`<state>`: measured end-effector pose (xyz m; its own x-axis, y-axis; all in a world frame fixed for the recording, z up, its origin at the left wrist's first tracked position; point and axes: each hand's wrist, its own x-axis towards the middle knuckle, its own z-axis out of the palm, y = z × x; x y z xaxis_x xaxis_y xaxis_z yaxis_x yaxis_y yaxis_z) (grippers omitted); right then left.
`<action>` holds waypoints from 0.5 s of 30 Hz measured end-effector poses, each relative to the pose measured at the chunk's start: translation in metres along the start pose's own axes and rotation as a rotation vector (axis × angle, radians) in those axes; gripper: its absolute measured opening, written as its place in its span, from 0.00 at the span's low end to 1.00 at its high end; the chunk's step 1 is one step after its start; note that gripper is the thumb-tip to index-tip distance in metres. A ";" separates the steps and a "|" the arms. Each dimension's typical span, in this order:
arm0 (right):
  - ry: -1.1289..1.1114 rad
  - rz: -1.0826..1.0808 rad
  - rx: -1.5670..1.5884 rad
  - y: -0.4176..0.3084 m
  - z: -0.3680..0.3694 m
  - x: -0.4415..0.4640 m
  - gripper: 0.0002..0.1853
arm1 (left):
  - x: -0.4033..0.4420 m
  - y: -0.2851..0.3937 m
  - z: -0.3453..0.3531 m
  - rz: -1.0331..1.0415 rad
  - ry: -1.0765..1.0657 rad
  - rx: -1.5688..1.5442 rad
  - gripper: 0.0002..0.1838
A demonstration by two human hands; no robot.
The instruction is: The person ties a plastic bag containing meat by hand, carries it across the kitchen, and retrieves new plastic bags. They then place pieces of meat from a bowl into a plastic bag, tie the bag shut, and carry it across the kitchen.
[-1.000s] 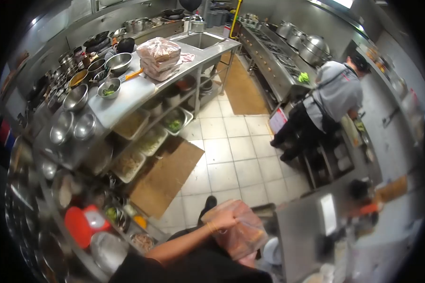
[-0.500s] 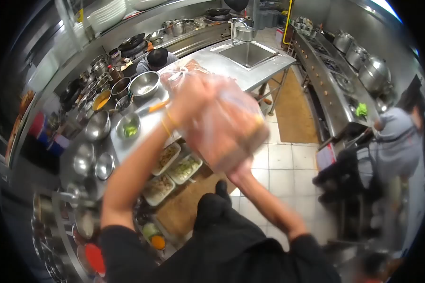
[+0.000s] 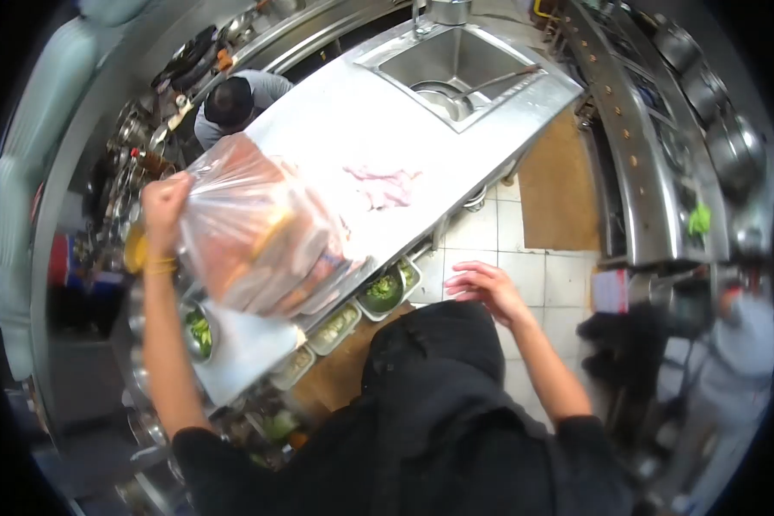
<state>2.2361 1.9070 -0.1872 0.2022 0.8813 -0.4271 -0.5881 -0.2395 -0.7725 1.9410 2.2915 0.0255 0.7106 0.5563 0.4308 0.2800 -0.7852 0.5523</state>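
Note:
My left hand, with a yellow band at the wrist, is closed around the gathered neck of a clear plastic bag. The bag bulges with pinkish-orange contents that look like raw meat, partly blurred, and it hangs over or rests on the metal worktable; I cannot tell which. Off to the right, my right hand is empty, fingers apart, above the floor beside the table edge. A pale pink piece of what looks like raw meat lies on the tabletop, right of the bag.
A sink holding a strainer-like pan is set into the table's far end. Trays of chopped food line the near edge; a bowl of greens sits left. One person is behind the table, another by the stove.
The bag has moved left and down toward the worktable in my left hand. My right hand has let go from beneath it and opened. The view has shifted, showing the pink piece.

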 end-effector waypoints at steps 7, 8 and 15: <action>0.086 0.173 -0.190 -0.087 -0.134 0.086 0.15 | -0.011 0.036 -0.003 -0.149 0.012 -0.067 0.22; 0.028 0.205 -0.216 -0.106 -0.140 0.105 0.15 | -0.014 0.044 0.006 -0.198 -0.020 -0.084 0.22; -0.205 0.061 -0.472 -0.249 -0.166 0.240 0.16 | 0.004 0.043 0.060 -0.627 0.082 0.287 0.17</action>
